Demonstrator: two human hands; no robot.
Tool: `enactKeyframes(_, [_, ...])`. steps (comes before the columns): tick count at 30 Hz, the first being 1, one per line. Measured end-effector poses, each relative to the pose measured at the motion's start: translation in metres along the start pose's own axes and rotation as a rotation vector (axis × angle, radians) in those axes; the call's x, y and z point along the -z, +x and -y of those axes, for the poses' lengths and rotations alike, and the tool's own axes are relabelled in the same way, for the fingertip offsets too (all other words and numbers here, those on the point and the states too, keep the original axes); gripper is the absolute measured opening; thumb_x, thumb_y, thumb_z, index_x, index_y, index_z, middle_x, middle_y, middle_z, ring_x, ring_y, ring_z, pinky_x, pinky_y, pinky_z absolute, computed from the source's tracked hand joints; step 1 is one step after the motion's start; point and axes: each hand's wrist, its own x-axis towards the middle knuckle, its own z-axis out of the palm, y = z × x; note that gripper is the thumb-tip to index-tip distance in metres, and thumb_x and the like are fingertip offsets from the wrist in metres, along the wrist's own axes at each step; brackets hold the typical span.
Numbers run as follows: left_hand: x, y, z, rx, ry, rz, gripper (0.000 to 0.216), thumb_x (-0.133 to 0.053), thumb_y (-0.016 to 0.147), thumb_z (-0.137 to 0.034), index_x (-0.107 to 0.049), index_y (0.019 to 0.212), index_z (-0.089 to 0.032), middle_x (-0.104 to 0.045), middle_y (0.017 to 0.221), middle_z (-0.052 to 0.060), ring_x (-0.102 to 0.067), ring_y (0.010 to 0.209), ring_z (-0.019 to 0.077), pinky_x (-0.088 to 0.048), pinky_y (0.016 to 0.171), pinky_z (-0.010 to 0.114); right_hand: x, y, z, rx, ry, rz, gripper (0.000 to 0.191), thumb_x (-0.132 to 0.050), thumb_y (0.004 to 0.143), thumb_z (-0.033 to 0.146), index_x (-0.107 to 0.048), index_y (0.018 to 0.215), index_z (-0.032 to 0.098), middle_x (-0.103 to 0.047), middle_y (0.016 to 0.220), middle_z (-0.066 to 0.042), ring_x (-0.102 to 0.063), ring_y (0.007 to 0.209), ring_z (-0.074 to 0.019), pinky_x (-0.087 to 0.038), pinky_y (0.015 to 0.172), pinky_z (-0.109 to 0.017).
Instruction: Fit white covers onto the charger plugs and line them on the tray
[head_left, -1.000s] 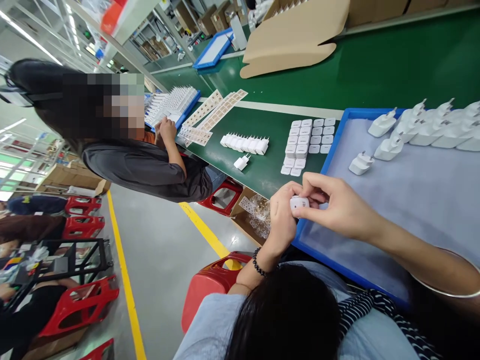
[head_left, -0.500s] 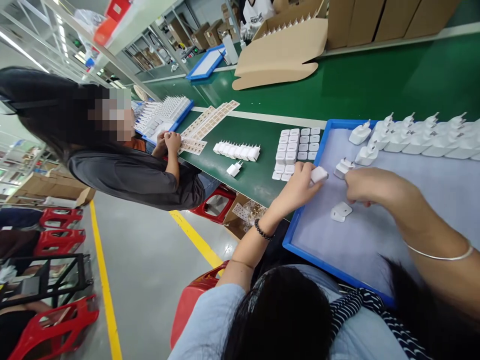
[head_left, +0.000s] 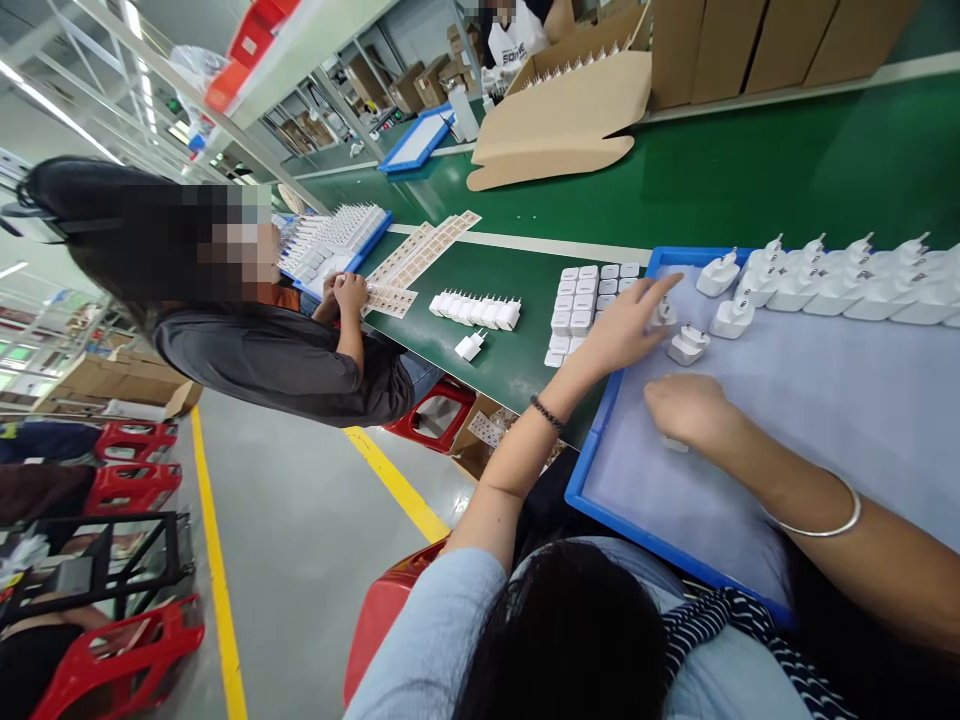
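My left hand (head_left: 622, 325) reaches over the left rim of the blue tray (head_left: 600, 450), fingers stretched out and open. Its fingertips are at a small white charger (head_left: 663, 313) lying on the tray's grey liner. Another white charger (head_left: 688, 343) lies just right of it. My right hand (head_left: 686, 408) rests palm down on the liner with fingers curled over a white charger piece (head_left: 675, 444), of which only an edge shows. A block of flat white chargers (head_left: 589, 298) lies on the green belt left of the tray.
A long row of white chargers (head_left: 825, 285) lines the tray's far side. On the belt lie a short charger row (head_left: 476, 308), one loose charger (head_left: 469, 345) and label sheets (head_left: 424, 245). A seated co-worker (head_left: 285, 350) works at the left. An open cardboard box (head_left: 562, 100) lies beyond.
My hands parted from holding one charger together. The left hand carried it up to the tray's far left and let go; the right hand dropped onto a white piece on the liner.
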Motion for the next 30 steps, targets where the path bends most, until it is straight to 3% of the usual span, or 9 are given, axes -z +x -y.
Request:
enactKeyframes(2, [0.021, -0.03, 0.013, 0.107, 0.051, -0.152, 0.052, -0.057, 0.092, -0.022, -0.046, 0.142, -0.014, -0.056, 0.135, 0.016, -0.051, 0.126, 0.028, -0.039, 0.109, 0.038, 0.013, 0.0, 0.01, -0.007, -0.129, 0.037, 0.049, -0.07, 0.063, -0.001, -0.034, 0.038, 0.02, -0.027, 0.04, 0.004, -0.014, 0.042, -0.005, -0.014, 0.045, -0.027])
enactKeyframes(5, [0.053, -0.084, 0.047, 0.589, 0.274, -0.419, 0.049, -0.056, 0.091, -0.024, -0.048, 0.139, -0.017, -0.05, 0.142, 0.017, -0.042, 0.136, 0.0324, -0.032, 0.114, 0.048, 0.032, 0.004, 0.028, 0.012, -0.263, 0.089, 0.036, -0.062, 0.06, -0.007, -0.046, 0.041, 0.018, -0.042, 0.047, -0.002, -0.025, 0.045, -0.0077, -0.018, 0.048, -0.028])
enactKeyframes(7, [0.065, -0.119, 0.072, 0.844, 0.355, -0.45, 0.064, -0.063, 0.087, -0.027, -0.039, 0.145, -0.014, -0.043, 0.148, 0.021, -0.034, 0.142, 0.036, -0.028, 0.116, 0.054, 0.04, 0.01, 0.04, 0.061, -0.328, 0.103, 0.026, -0.06, 0.067, -0.004, -0.064, 0.055, 0.019, -0.058, 0.062, -0.005, -0.041, 0.052, -0.0119, -0.024, 0.052, -0.029])
enactKeyframes(10, [0.072, -0.155, 0.1, 0.969, 0.326, -0.367, 0.077, -0.067, 0.085, -0.032, -0.029, 0.15, -0.016, -0.036, 0.154, 0.021, -0.03, 0.146, 0.0351, -0.025, 0.118, 0.055, 0.041, 0.017, 0.053, 0.084, -0.317, 0.101, 0.021, -0.06, 0.082, 0.01, -0.075, 0.078, 0.024, -0.066, 0.068, -0.002, -0.054, 0.062, -0.0164, -0.032, 0.058, -0.029])
enactKeyframes(13, [0.069, -0.173, 0.107, 0.995, 0.221, -0.319, 0.08, -0.067, 0.086, -0.035, -0.025, 0.151, -0.015, -0.038, 0.151, 0.022, -0.036, 0.143, 0.0346, -0.03, 0.117, 0.054, 0.038, 0.018, 0.059, 0.035, -0.142, 0.092, 0.016, -0.06, 0.087, 0.021, -0.076, 0.086, 0.024, -0.066, 0.061, 0.002, -0.06, 0.058, -0.0166, -0.04, 0.058, -0.03])
enactKeyframes(19, [0.067, -0.187, 0.09, 0.815, 0.075, -0.369, 0.072, -0.051, 0.095, -0.031, -0.016, 0.155, -0.014, -0.04, 0.143, 0.021, -0.049, 0.13, 0.0274, -0.043, 0.108, 0.039, 0.039, 0.016, 0.061, -0.007, 0.133, -0.077, 0.013, -0.068, 0.081, 0.026, -0.073, 0.092, 0.021, -0.074, 0.086, -0.004, -0.071, 0.078, -0.0217, -0.056, 0.066, -0.033])
enactKeyframes(24, [0.075, -0.189, 0.09, 0.728, 0.279, -0.249, 0.066, -0.037, 0.081, 0.0, -0.049, 0.142, -0.021, -0.039, 0.144, 0.015, -0.04, 0.137, 0.0276, -0.035, 0.114, 0.044, 0.043, 0.014, 0.064, -0.018, 0.328, -0.194, 0.019, -0.075, 0.08, 0.038, -0.071, 0.084, 0.02, -0.071, 0.076, -0.004, -0.069, 0.067, -0.0208, -0.055, 0.056, -0.033])
enactKeyframes(27, [0.077, -0.181, 0.094, 0.656, 0.273, -0.078, 0.064, -0.043, 0.076, 0.0, -0.059, 0.133, -0.025, -0.043, 0.145, 0.011, -0.036, 0.14, 0.03, -0.031, 0.116, 0.049, 0.043, 0.015, 0.064, -0.002, 0.379, -0.246, 0.029, -0.077, 0.077, 0.034, -0.069, 0.101, 0.022, -0.071, 0.07, 0.0, -0.068, 0.062, -0.0196, -0.056, 0.058, -0.032])
enactKeyframes(30, [0.079, -0.173, 0.095, 0.671, 0.083, -0.02, 0.05, -0.049, 0.076, -0.005, -0.062, 0.121, -0.022, -0.057, 0.131, 0.011, -0.046, 0.13, 0.03, -0.033, 0.114, 0.049, 0.041, 0.014, 0.064, -0.005, 0.407, -0.227, 0.025, -0.079, 0.076, 0.035, -0.067, 0.094, 0.022, -0.072, 0.071, 0.0, -0.07, 0.065, -0.0203, -0.056, 0.059, -0.032])
